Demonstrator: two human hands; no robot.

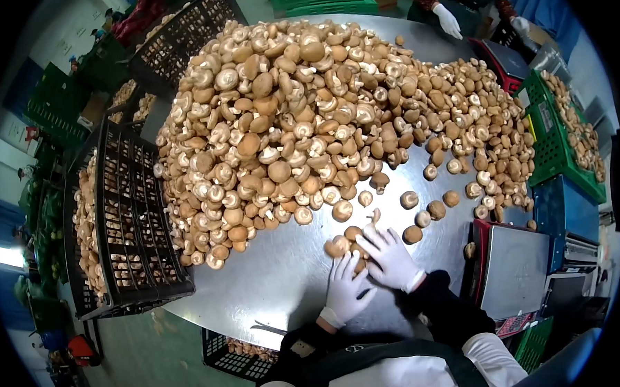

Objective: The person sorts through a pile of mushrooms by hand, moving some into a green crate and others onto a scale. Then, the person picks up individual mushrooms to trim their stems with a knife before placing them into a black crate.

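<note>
The left hand [343, 296] and the right hand [396, 262], both in white gloves, work low over the metal table [231, 290]. The left fingers are extended and lightly parted, with the thumb spread toward the right hand. The right fingers are extended and fanned, angled inward toward the left fingertips. Neither set visibly closes around an item; whether any fingertip has hold of a mushroom cannot be told.

A small mushroom cluster [336, 246] lies at and between the two sets of fingertips, partly covered by them. The exposed pieces present mainly brown, rounded caps upward. Their stems are hidden, so the long axis of each cannot be determined.

Just beyond the right fingertips lies a slender mushroom [373, 216], its long axis running roughly away from the fingers; which end is the cap is unclear. To the right of the right fingers, loose mushrooms [436, 209] sit apart from the cluster, several cap up.

Farther beyond both sets of fingers rises the mushroom pile [272, 119], with stems and caps oriented in mixed directions. A black crate [135, 222] stands well left of the left fingers.
</note>
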